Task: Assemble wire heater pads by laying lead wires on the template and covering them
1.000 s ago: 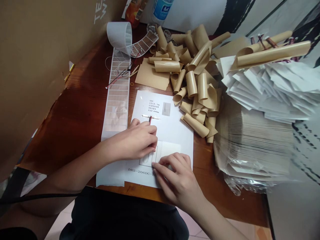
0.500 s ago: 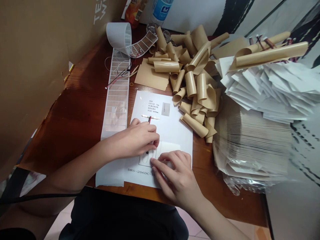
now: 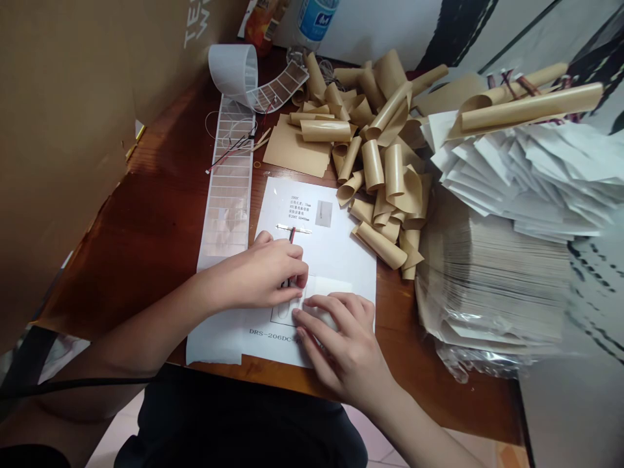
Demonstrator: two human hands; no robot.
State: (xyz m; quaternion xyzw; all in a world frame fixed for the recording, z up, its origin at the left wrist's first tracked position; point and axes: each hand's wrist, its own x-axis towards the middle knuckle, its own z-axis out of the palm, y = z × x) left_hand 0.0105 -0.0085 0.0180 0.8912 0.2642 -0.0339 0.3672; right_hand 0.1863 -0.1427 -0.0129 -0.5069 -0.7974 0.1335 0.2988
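Note:
A printed white sheet (image 3: 336, 253) lies on the wooden table, with a small strip-like part (image 3: 295, 229) on it and red and black wires (image 3: 292, 235) running down under my left hand (image 3: 280, 270). The fingers of that hand are bent together over the wires; what they pinch is hidden. My right hand (image 3: 344, 331) rests on the lower part of the sheet, its fingertips by a white piece (image 3: 331, 285) and the outlined drawing. Its fingers are spread, and nothing shows between them.
A label strip (image 3: 227, 214) with a curled end and loose wires lies left. Rolled brown papers (image 3: 373, 166) are heaped behind, near flat brown sheets (image 3: 295, 149). A tall paper stack (image 3: 502, 279) stands right, a cardboard box (image 3: 68, 130) left, and a bottle (image 3: 316, 23) at the back.
My left fingertips have shifted slightly, and dark wire now shows just below them. The index finger of my right hand has moved a little left. The surrounding items have stayed in place.

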